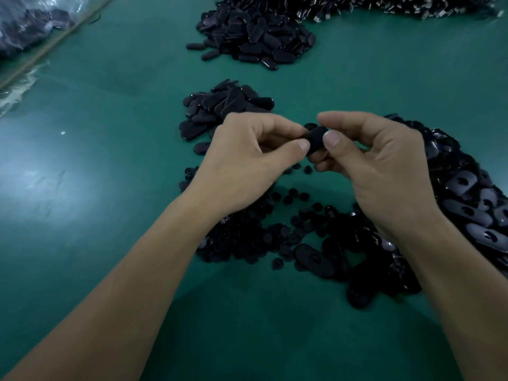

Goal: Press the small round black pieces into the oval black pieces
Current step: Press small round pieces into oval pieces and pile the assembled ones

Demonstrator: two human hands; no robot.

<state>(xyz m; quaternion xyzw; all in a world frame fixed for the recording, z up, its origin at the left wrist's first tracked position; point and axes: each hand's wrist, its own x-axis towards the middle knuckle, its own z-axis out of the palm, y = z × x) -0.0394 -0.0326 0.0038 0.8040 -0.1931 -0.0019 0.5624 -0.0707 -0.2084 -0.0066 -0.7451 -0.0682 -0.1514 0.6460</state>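
My left hand (247, 158) and my right hand (376, 166) meet above the middle of the green table (110, 188). Both pinch one oval black piece (316, 138) between thumbs and fingers; most of it is hidden by my fingertips. Whether a small round piece sits in it I cannot tell. Small round black pieces (247, 237) lie scattered in a heap under my wrists. A loose oval piece (313, 259) with a hole lies near the front. More oval pieces with holes (467, 199) form a long heap on the right.
A small pile of oval pieces (220, 108) lies just beyond my left hand. A bigger pile (255, 37) sits further back, with a heap of metal-tipped parts (384, 6) along the far edge. A clear plastic bag of dark parts (27, 28) lies at the far left.
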